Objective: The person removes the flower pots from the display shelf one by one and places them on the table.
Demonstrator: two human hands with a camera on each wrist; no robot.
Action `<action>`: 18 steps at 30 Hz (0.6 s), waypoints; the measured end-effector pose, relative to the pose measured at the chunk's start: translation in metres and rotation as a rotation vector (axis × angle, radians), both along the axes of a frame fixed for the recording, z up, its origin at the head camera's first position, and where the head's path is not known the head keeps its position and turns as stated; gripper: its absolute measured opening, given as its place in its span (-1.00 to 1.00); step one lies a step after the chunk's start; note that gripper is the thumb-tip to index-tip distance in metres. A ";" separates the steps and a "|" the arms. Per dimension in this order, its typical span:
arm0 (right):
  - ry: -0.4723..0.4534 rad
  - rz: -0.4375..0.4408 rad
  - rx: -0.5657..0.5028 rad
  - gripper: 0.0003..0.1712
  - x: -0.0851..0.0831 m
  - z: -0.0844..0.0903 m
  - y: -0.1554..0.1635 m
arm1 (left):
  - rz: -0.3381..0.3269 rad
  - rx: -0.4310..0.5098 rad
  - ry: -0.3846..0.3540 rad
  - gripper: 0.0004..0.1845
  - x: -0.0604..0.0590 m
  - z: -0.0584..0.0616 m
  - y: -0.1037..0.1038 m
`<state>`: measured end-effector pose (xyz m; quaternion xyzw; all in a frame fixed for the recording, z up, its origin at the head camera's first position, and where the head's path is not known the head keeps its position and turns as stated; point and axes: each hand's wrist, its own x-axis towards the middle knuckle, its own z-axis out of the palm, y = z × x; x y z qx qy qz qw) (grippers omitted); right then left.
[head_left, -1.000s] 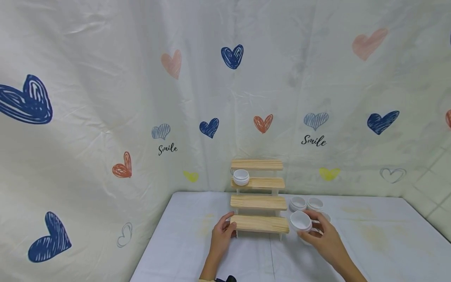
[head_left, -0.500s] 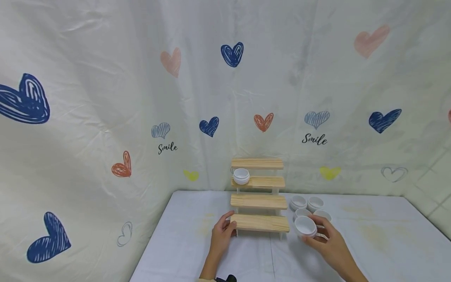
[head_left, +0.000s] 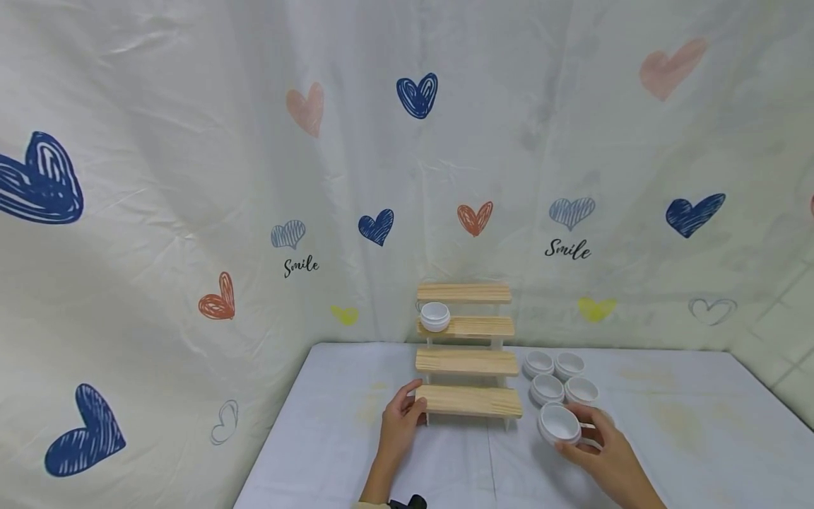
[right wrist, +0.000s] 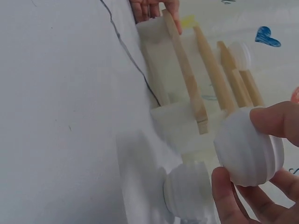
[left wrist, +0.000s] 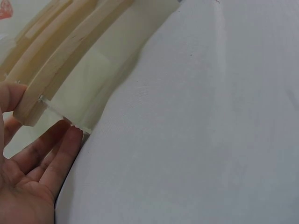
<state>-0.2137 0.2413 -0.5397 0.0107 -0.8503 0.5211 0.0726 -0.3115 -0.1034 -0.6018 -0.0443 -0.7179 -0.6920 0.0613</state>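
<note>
In the head view my left hand (head_left: pixel 399 423) grips the left end of a four-step wooden display stand (head_left: pixel 468 401), at its lowest board. The left wrist view shows the thumb by the board's end (left wrist: pixel 32 105) and fingertips at the clear support below it. My right hand (head_left: pixel 600 449) holds a small white bowl (head_left: pixel 559 423), mouth up, to the right of the stand. Up close in the right wrist view, thumb and fingers pinch this bowl (right wrist: pixel 250 147) around its ridged side. Just behind it on the table stand several matching bowls (head_left: pixel 547 389), grouped close together.
Another white bowl (head_left: pixel 435 317) sits at the left end of the stand's second board from the top. A white cloth (head_left: pixel 343 403) covers the table. Behind hangs a pale curtain (head_left: pixel 483 141) printed with hearts.
My right hand has carried its bowl rightward and toward me, away from the stand, uncovering the grouped bowls behind. The left hand keeps its grip on the stand.
</note>
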 end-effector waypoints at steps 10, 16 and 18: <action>-0.062 0.008 0.041 -0.20 0.008 -0.010 0.006 | -0.016 0.028 0.017 -0.56 0.001 -0.002 0.000; -0.154 0.004 0.066 -0.14 0.007 -0.013 0.010 | -0.010 0.019 0.008 -0.56 0.001 -0.001 0.001; -0.159 0.005 0.072 -0.14 0.007 -0.014 0.010 | -0.009 0.017 0.006 -0.56 0.001 -0.001 0.001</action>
